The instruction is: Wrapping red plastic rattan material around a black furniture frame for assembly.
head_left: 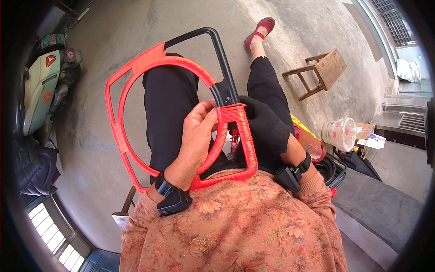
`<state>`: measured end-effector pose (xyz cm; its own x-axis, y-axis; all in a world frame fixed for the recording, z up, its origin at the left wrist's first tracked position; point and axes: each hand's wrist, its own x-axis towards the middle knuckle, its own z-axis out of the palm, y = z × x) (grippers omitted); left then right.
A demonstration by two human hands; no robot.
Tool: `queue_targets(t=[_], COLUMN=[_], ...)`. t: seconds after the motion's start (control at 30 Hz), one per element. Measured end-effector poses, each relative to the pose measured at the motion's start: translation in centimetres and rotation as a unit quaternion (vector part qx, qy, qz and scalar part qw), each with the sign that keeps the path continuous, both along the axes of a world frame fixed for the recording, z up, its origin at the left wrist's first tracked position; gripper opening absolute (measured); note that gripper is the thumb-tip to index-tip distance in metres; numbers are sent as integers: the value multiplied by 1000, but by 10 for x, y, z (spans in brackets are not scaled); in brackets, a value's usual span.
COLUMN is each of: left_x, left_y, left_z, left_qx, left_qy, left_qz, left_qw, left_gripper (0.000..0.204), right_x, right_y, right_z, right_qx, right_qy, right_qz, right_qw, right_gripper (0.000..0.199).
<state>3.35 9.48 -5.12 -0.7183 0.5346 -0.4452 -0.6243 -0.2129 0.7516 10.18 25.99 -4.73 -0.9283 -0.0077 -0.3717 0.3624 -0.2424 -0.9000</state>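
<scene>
A black metal frame (225,68) with rounded corners and a ring inside it rests upon my lap. Tightly wound orange-red cord (248,149) covers most of both, while the far right corner is bare black. My bare left hand (198,129) pinches the frame where ring and side bar meet, beside the end of the winding. Across that bar, my right hand (267,124) in a black glove is bent with its fingertips hidden behind the wrapped part; what they grip does not show. Loose red strands (234,138) hang under the winding between the hands.
A small wooden stool (328,70) stands on the concrete floor at far right. Nearer on that side are a clear plastic tub (340,133), a coiled black hose (325,168) and a grey ledge (376,204). A scooter (45,86) is parked at left.
</scene>
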Motion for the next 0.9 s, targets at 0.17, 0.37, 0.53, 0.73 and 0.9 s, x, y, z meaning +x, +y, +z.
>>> queue_targets(t=[0.17,0.37,0.53,0.73,0.9], left_x=[-1,0,1,-1,-1], left_y=[-3,-2,-2,-4,-5], left_z=[-3,-3,-1,-4,-4], left_qx=[13,16,12,11,16], left_qy=[-10,-2,-4,-8,-14], left_qz=[-19,-16,0,-42,-40], left_qw=[1000,1000,1000,999,999], left_gripper=[16,16,17,15,14], right_x=[-1,-2,-2,1,1], right_y=[-2,-1,-1,7,4], right_z=[1,-1,-3,-25,-19], right_qx=[3,-18,3,66,21], right_qy=[6,-24,-11,-4,-19], right_qz=[0,-9,-9,-10,-20], right_qw=[1000,1000,1000,998,999], right_gripper=[52,51,46,37,36])
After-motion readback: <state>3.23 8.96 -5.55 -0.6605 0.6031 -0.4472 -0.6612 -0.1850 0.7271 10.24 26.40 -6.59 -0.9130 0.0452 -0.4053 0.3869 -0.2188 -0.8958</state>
